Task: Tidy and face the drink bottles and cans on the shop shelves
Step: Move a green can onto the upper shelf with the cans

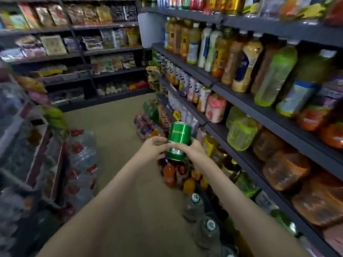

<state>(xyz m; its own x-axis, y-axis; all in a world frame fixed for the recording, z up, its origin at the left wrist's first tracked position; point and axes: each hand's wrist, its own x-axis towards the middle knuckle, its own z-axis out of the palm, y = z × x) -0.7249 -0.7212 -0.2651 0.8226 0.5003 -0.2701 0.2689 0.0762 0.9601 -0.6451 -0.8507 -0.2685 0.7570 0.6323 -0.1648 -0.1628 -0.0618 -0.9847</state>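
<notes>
Nearest to me, both forearms reach forward over the aisle. My left hand (155, 146) pinches the lower side of a green metal drink can (177, 142) with its fingertips; my right hand (193, 149) wraps the can's far side. Both grips are closed on the can, which is held in mid-air, tilted slightly, clear of every shelf.

Below it, orange and dark soft-drink bottles (169, 175) and clear water bottles with white caps (194, 203) stand on the floor (115, 127) along the shelf foot.

Risk, as I judge it: the left grip is fingertip-only, so rotating the can to face its label could let it slip onto the floor stock. Reaching right may also knock the crowded front row on the dark grey metal shelves (241, 104).

Can label: pale lettering on green, too blurred to read. Further out, juice and tea bottles (213, 49) fill the upper shelf; snack packets (55, 45) line the far wall. No brand legible anywhere.
</notes>
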